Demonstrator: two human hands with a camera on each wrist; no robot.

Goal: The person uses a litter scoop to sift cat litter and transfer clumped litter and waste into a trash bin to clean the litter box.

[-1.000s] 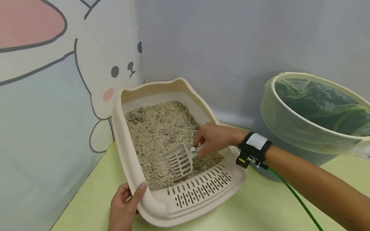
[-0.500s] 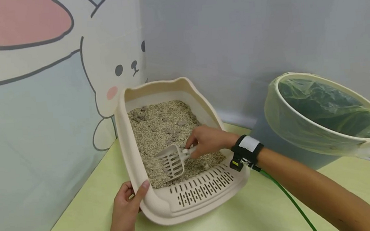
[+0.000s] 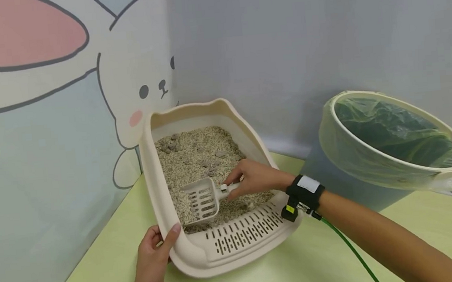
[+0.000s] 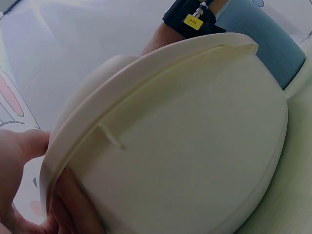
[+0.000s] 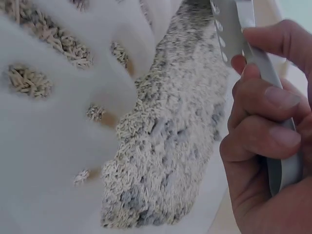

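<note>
Left hand (image 3: 153, 259) gripping the near-left rim of the litter tray (image 3: 196, 258) on the green tabletop (image 3: 285, 270), slotted scoop (image 3: 200, 199) low over the litter (image 3: 195, 155), its handle pinched by the right hand (image 3: 253, 178), lined bin (image 3: 391, 144) far right

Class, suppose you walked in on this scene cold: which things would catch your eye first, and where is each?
First the cream litter tray in the wall corner, filled with pale litter, where the right hand holds a slotted scoop low over it. The left hand grips the tray's near left rim. To the right stands a bin lined with a clear bag, and a cartoon rabbit covers the left wall.
</note>
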